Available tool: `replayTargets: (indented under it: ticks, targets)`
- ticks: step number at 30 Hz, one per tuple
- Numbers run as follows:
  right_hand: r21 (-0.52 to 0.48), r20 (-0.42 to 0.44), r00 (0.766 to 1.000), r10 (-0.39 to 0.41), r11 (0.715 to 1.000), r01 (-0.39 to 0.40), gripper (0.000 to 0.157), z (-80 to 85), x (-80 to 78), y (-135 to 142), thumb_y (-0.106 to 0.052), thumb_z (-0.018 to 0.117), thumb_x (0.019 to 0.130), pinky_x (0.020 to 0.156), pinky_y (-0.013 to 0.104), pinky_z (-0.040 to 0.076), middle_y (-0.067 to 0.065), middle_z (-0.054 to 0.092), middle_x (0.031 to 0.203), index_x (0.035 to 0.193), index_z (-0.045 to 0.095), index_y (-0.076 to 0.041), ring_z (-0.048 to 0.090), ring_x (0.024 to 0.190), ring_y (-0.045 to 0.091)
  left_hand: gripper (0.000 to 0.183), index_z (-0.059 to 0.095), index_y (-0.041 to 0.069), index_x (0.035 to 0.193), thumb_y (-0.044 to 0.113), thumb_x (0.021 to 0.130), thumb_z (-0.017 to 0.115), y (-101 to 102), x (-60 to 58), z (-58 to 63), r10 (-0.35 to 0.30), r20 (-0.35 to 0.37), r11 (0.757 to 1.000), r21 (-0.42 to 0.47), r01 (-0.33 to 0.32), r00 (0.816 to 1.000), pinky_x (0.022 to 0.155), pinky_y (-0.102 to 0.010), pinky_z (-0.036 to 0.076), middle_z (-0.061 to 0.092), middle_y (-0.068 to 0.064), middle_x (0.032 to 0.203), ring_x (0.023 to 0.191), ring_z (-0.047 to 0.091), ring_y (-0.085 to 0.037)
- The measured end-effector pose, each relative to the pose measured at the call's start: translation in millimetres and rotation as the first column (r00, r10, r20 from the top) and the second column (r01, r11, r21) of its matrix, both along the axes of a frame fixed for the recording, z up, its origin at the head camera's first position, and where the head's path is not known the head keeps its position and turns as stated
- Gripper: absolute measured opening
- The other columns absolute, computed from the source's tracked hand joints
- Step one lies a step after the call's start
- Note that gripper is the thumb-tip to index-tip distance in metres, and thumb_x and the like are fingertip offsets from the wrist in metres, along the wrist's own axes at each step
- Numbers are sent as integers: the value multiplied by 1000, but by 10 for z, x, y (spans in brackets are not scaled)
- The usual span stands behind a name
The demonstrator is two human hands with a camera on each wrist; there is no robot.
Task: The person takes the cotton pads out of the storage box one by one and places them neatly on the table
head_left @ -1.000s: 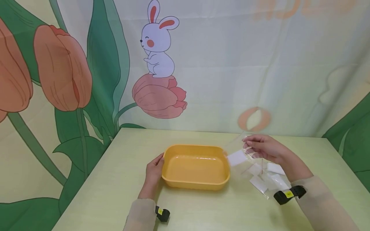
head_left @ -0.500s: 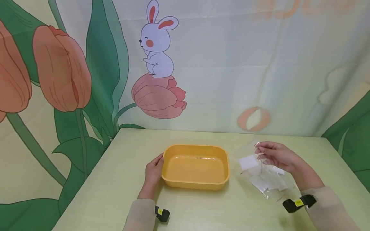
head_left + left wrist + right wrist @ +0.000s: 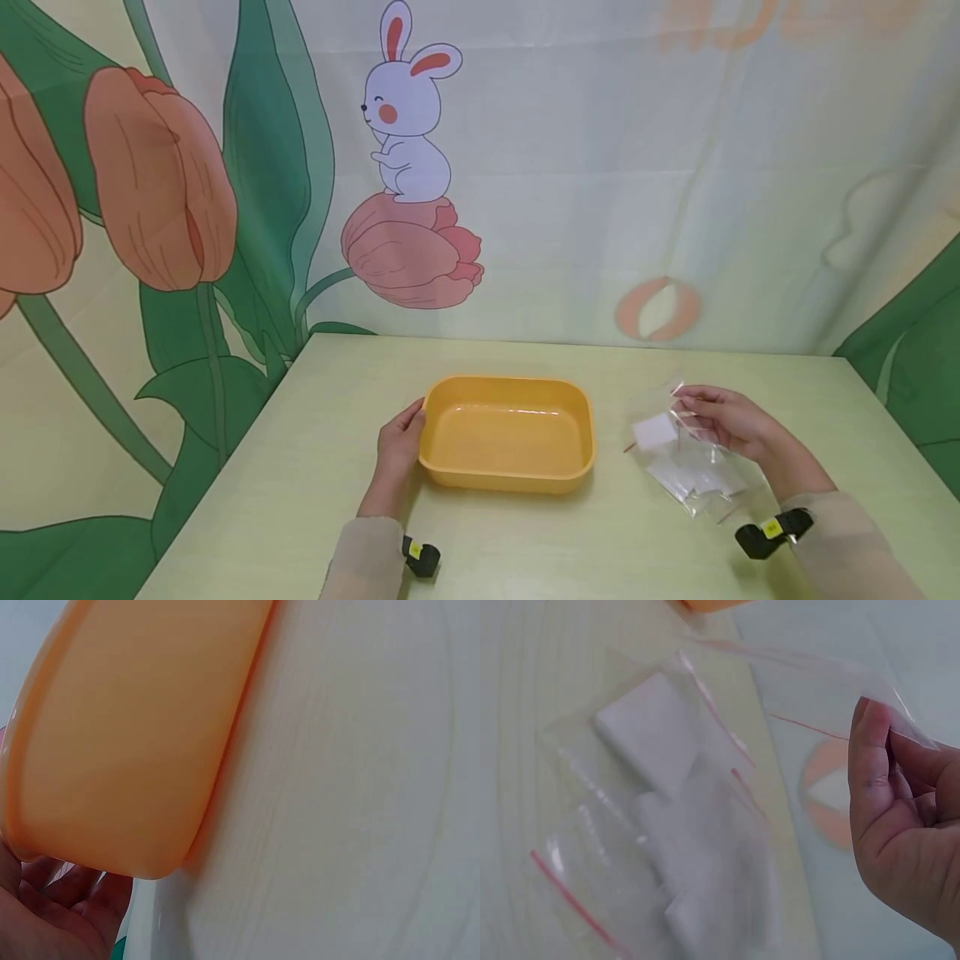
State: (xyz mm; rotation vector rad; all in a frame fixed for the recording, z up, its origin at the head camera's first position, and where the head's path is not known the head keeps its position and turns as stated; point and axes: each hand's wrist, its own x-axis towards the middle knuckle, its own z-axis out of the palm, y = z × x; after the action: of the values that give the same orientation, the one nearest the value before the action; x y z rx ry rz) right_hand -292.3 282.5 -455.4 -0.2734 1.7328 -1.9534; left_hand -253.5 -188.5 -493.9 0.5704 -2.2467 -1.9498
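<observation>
A yellow rectangular tray [image 3: 506, 487] stands on the table, with no contents seen in it. At its left end my left hand [image 3: 399, 442] grips the rim, thumb on top; in the left wrist view the fingers [image 3: 71, 885] curl by the tray's end wall. To the right of the tray, my right hand [image 3: 727, 418] pinches a clear zip bag [image 3: 832, 671] by its edge, between thumb and fingers. Directly below lie several clear bags [image 3: 701, 471] with white flat pieces inside and red zip lines, overlapping each other. Which white piece belongs to the pinched bag is hard to tell.
The pale yellow-green table [image 3: 525, 550] ends at the back against a printed cloth [image 3: 562, 167] with a rabbit and tulips. Black wrist cameras [image 3: 772, 531] sit on both sleeves.
My right hand has moved away from the tray's right end, rightward and down toward the bags, taking the clear zip bag along. The left hand has kept its grip on the tray.
</observation>
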Motion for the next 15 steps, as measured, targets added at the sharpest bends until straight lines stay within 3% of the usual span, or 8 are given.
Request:
replayTargets:
  ticks: [9, 15]
  targets:
    - [19, 16, 999, -28, 999, 28, 36, -213, -9, 149, -8, 45, 109, 71, 14, 61, -14, 77, 95, 102, 74, -30, 74, 84, 0, 41, 55, 2, 146, 16, 108, 47, 3, 7, 13, 0, -1, 1000, -11, 0, 1000, 125, -48, 37, 48, -18, 157, 152, 39, -36]
    - [99, 32, 996, -82, 992, 78, 34, -249, 9, 193, -12, 49, 108, 68, 13, 59, -15, 76, 94, 99, 73, -34, 71, 81, -1, 40, 55, 3, 146, 16, 108, 47, 0, 6, 6, -1, 12, 1000, -6, 1, 1000, 125, -48, 38, 48, -18, 157, 152, 39, -36]
